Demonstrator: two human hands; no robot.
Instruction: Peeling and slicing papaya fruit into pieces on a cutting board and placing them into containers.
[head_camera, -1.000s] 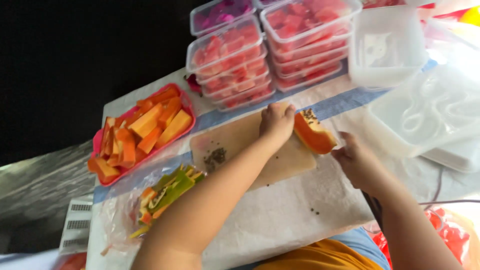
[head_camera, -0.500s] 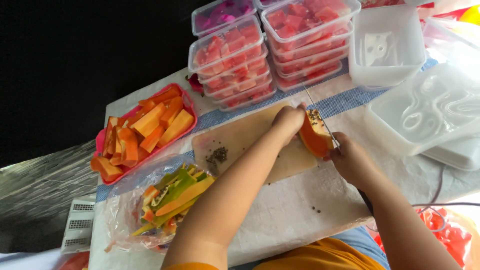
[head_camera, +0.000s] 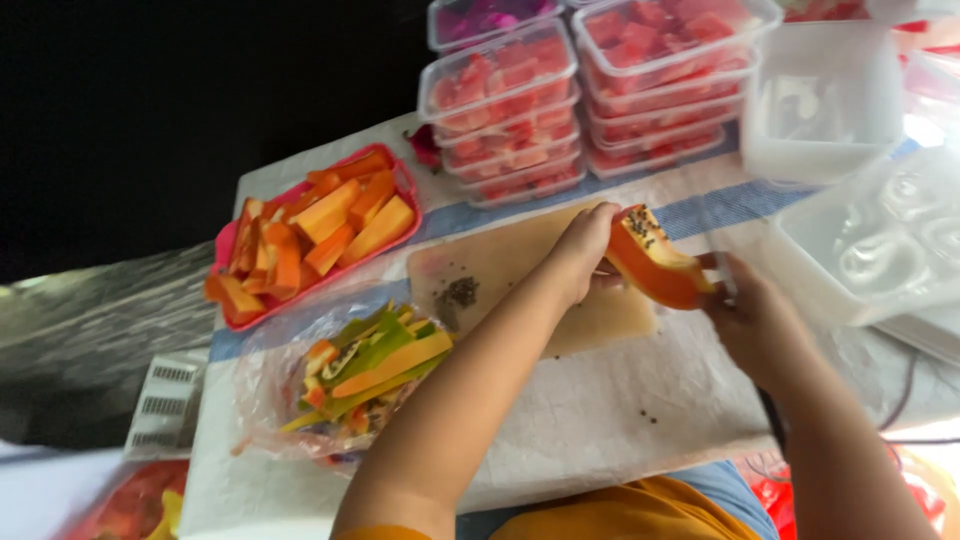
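Note:
My left hand (head_camera: 583, 250) grips one end of an orange papaya piece (head_camera: 652, 258) with dark seeds, held just above a wooden cutting board (head_camera: 510, 270). My right hand (head_camera: 752, 318) is closed at the piece's other end on a knife (head_camera: 722, 275), whose blade shows only as a thin blur beside the fruit. A small heap of dark seeds (head_camera: 459, 293) lies on the board.
A pink tray (head_camera: 405, 185) of papaya sticks sits at the left. A clear bag (head_camera: 275, 375) holds green and yellow peels. Stacked lidded tubs of red fruit (head_camera: 500, 110) stand behind the board. Empty clear containers (head_camera: 870, 240) are at the right. White cloth (head_camera: 620, 410) covers the table.
The papaya piece has turned and now lies lengthwise between my hands. My right hand has shifted a little to the right along it.

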